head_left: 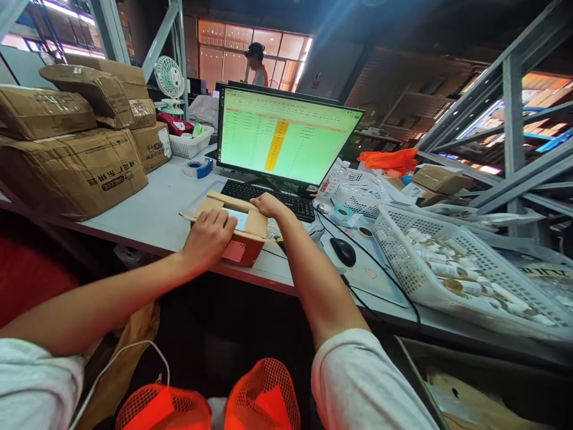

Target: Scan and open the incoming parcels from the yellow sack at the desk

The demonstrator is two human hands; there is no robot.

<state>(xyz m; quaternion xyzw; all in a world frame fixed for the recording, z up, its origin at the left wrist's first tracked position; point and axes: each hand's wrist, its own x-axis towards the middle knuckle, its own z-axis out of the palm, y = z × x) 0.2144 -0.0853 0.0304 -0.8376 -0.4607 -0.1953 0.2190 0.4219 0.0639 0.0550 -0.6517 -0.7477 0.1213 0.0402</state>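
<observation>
A small cardboard box (255,224) stands at the table's front edge, before the keyboard. A gap between its top flaps shows something pale blue-white (239,220) inside; I cannot tell what it is. My left hand (209,236) lies over the near left side of the top, fingers bent over a flap. At the far right edge, my right hand (268,205) is closed on the cardboard, its fingertips partly hidden. A pinkish label (233,251) is on the box's front face.
A monitor (286,137) stands behind the keyboard (299,206). Stacked cartons (76,170) fill the left side. To the right are a mouse (343,252), a cable and a white basket (447,280) of small rolled packets. A blue tape roll (197,168) lies back left. Another person (257,64) is far behind.
</observation>
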